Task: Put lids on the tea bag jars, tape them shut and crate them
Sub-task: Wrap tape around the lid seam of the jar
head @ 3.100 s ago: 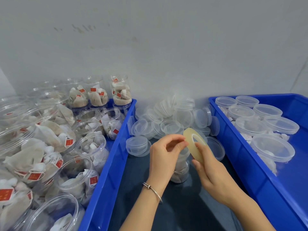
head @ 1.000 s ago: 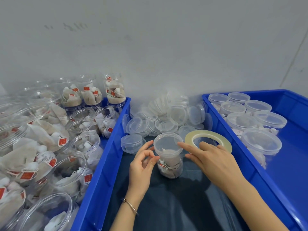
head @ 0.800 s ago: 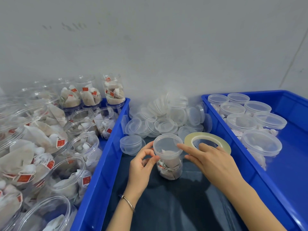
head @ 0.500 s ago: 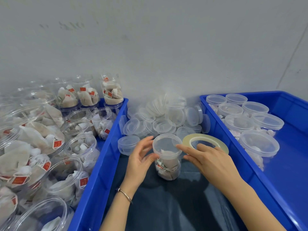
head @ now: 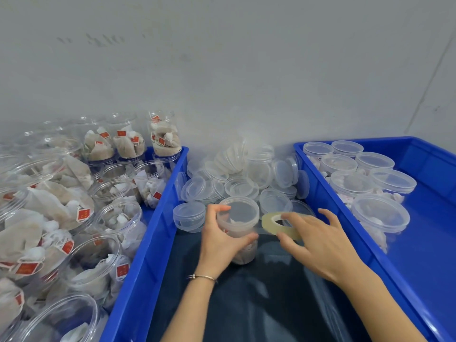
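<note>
While the left hand (head: 222, 239) grips a lidded tea bag jar (head: 238, 225) on the dark cloth, the right hand (head: 318, 243) pinches the tape roll (head: 276, 224) beside it; sealed jars (head: 380, 213) fill part of the right crate (head: 328, 201), many open jars (head: 118, 218) remain.

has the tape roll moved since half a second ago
Yes. The tape roll has moved left, off the right crate's wall, toward the jar.
</note>
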{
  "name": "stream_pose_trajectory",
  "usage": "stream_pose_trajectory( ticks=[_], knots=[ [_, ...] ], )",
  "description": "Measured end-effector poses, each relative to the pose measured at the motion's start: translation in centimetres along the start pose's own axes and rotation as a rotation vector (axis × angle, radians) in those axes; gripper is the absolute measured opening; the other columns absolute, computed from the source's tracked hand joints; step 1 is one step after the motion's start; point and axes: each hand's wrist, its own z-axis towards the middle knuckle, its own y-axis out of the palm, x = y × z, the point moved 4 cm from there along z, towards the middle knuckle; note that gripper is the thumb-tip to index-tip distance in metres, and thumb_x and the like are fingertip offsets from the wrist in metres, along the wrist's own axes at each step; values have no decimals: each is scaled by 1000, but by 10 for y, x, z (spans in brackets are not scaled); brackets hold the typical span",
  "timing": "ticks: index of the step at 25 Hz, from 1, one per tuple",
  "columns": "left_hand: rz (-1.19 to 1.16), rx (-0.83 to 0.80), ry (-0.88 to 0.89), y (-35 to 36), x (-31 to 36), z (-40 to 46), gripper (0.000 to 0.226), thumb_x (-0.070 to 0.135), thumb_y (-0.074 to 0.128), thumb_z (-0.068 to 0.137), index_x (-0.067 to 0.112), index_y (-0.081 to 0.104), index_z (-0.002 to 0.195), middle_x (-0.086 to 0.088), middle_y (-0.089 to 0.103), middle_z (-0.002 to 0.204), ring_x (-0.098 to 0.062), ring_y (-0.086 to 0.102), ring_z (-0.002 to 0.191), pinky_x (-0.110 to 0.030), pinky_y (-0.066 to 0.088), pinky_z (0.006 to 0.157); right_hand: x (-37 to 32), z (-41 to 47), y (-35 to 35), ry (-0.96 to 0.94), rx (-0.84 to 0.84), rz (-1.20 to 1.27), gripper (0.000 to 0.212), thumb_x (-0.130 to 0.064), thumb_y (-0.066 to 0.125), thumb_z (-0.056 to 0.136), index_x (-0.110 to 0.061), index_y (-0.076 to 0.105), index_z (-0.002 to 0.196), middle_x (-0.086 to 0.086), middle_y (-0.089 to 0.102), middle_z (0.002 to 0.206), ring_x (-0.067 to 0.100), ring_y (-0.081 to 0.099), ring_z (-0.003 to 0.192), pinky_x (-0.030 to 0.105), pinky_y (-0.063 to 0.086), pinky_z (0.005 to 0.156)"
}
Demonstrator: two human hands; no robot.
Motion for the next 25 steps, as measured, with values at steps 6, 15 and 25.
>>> stream_pose_trajectory(
  ticks=[6, 15, 25],
  knots=[
    [-40, -84, -70, -43, -15, 0, 73, 12, 96, 46, 43, 51, 95, 26, 60, 114, 8, 57, 108, -23, 46, 93, 17, 0, 0, 81, -83, -58, 40, -61, 18, 83, -30, 43, 87, -20, 43, 94, 3, 38, 104, 49, 14, 115],
    [-78, -265, -48, -43, -16, -13, 73, 0, 92, 52, 26, 49, 104, 2, 56, 130, -9, 57, 121, -33, 51, 97, 16, 65, 17, 15, -97, -56, 36, -58, 33, 94, -23, 43, 97, -12, 43, 124, 12, 34, 122, 37, 36, 91],
    [-83, -417, -91, -44, -15, -9, 80, -2, 88, 56, 15, 40, 118, 2, 57, 125, -13, 55, 121, -37, 46, 102, -27, 97, 31, -217, -154, -16, 26, -40, 36, 98, -15, 41, 100, -1, 40, 114, 18, 33, 114, 37, 35, 93]
  ],
)
